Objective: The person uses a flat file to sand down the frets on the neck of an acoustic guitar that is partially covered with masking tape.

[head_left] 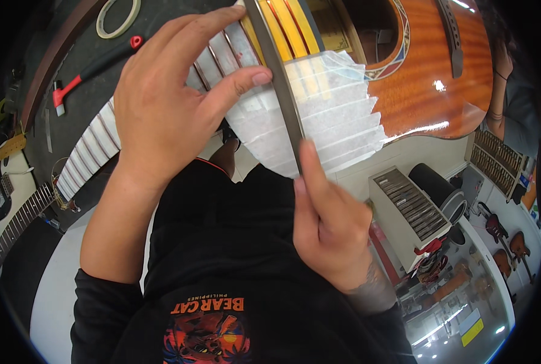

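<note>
An orange-brown acoustic guitar lies before me, its top partly covered with overlapping strips of white masking tape. Tape also runs between the metal frets of its fretboard; nearer the soundhole the strips are yellow. Across the frets lies a long, narrow dark-grey file. My right hand pinches its near end, index finger stretched along it. My left hand spreads over the taped fretboard, thumb tip and index fingertip at the file's left edge. The file's far end runs out of view.
On the dark bench lie a red-and-black hammer and a roll of tape. Another guitar's neck is at the left. To the right are a box of narrow metal tools, a glass case and another person's arm.
</note>
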The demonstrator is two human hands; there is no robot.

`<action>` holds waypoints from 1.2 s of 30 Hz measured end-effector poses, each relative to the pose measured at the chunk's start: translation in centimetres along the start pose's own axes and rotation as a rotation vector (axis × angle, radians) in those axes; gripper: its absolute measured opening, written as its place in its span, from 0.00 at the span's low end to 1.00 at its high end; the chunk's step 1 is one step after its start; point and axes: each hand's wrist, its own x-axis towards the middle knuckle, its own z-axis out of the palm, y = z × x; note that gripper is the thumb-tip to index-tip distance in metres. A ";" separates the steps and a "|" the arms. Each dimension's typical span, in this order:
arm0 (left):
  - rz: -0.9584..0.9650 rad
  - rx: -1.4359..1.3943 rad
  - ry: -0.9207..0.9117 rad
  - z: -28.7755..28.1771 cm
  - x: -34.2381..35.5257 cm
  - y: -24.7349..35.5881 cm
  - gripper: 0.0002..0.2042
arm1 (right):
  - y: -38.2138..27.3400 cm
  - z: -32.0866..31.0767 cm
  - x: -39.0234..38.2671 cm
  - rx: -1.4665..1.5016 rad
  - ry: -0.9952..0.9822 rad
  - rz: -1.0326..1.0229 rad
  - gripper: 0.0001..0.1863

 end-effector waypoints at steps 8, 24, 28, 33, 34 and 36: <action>-0.008 0.007 0.014 -0.2 0.1 0.1 0.27 | 1.0 0.2 1.1 0.065 0.113 -0.070 0.32; 0.024 0.118 0.025 -0.2 -0.1 0.0 0.26 | 0.8 -2.9 -7.7 -0.306 -0.008 -0.005 0.34; 0.037 0.124 0.025 -0.3 0.0 0.1 0.26 | 0.4 -2.4 -7.5 -0.306 -0.015 0.028 0.34; 0.032 0.110 0.031 0.1 -0.1 -0.1 0.25 | -1.1 -1.1 1.5 -0.342 -0.051 0.003 0.29; 0.030 0.114 0.038 -0.1 -0.2 -0.2 0.25 | -1.3 -0.8 2.6 -0.338 -0.052 -0.003 0.29; 0.026 0.119 0.044 -0.1 -0.2 -0.2 0.25 | -1.5 -0.5 3.8 -0.329 -0.035 -0.007 0.30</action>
